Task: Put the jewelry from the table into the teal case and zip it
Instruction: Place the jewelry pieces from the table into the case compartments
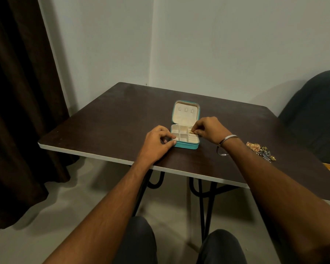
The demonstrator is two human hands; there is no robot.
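1. Progress – early. The small teal zip-around jewelry case with cream lining (185, 130) lies open on the dark brown desk (112, 115), lid tilted back, zipper undone. The divided tray compartments look empty apart from the piece now arriving.
2. Right hand (208, 129): its fingers (196, 132) are pinched on a small gold jewelry piece (192, 132), held over the right-middle compartment, at or just above the tray's right edge (cannot tell if it already touches the lining).
3. Left hand (158, 141): curled against the case's near-left corner, thumb and forefinger touching the rim – steadying it, I judge; nothing else is in its grip.
4. Left to do: a loose heap of gold and dark metal jewelry (260, 150) sits on the desk well right of the case, beyond the right wrist; a plain silver bangle (221, 151) lies on the desk just under that wrist. A similar bangle is worn on that wrist.
5. After that – close the lid, run the zip.
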